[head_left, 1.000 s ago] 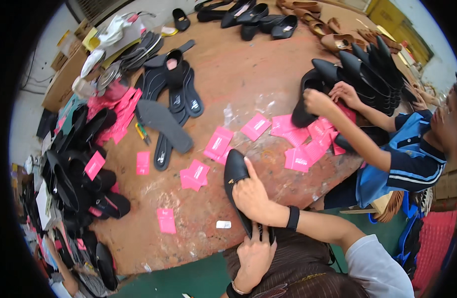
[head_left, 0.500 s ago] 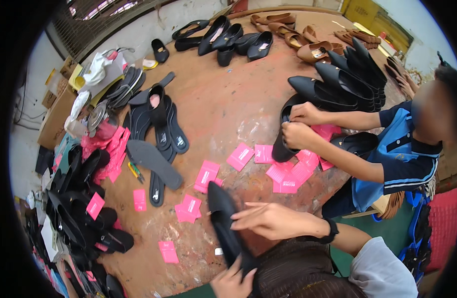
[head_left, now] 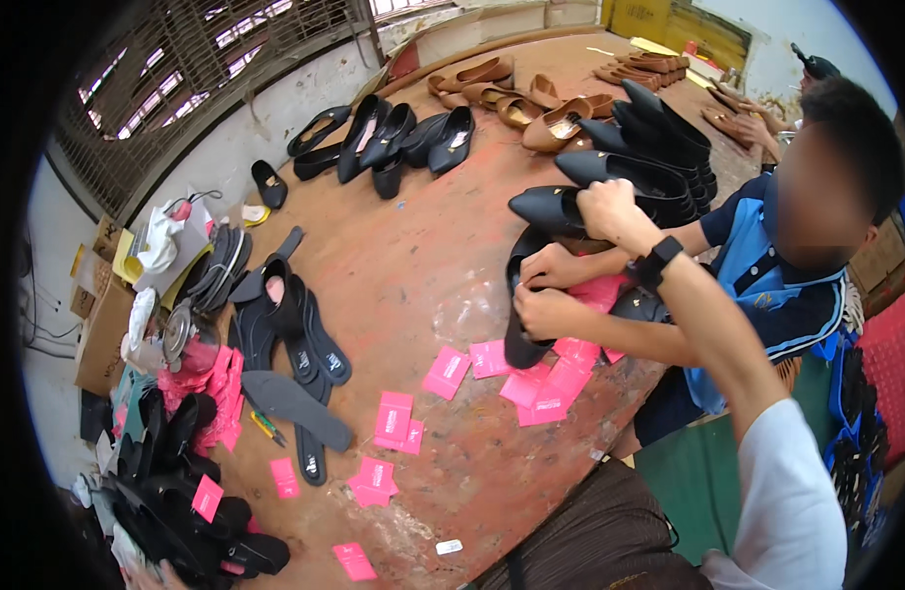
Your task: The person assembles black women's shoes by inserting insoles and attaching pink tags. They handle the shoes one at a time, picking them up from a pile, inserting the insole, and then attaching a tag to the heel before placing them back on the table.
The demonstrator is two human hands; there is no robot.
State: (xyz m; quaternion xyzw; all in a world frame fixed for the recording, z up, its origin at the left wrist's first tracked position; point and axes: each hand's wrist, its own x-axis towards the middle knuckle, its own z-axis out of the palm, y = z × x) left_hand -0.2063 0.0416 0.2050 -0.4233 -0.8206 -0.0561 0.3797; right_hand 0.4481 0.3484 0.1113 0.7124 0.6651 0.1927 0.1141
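Observation:
My right hand (head_left: 610, 209), below a dark wristband, is closed on the back part of a black pointed-toe shoe (head_left: 544, 206) with a small gold ornament. This shoe lies beside a row of similar black shoes (head_left: 659, 179), toes pointing left. Right below it, a co-worker's two hands (head_left: 546, 290) work at the opening of another black shoe (head_left: 524, 329). My left hand does not show clearly. Fingers (head_left: 167, 576) at the lower left rim, by a pile of black shoes (head_left: 192, 521), are cut off, and whose they are I cannot tell.
Pink cards (head_left: 393, 415) are scattered over the worn table (head_left: 413, 256). Grey and black insoles (head_left: 297, 408) lie at left near yellow-handled snippers (head_left: 267, 428). Brown shoes (head_left: 561, 123) stand at the back. The co-worker (head_left: 757, 265) in blue sits close by my right arm.
The black shoe has gone from in front of me to the row at right, carried in my right hand. My left hand has left the shoe. The view has shifted.

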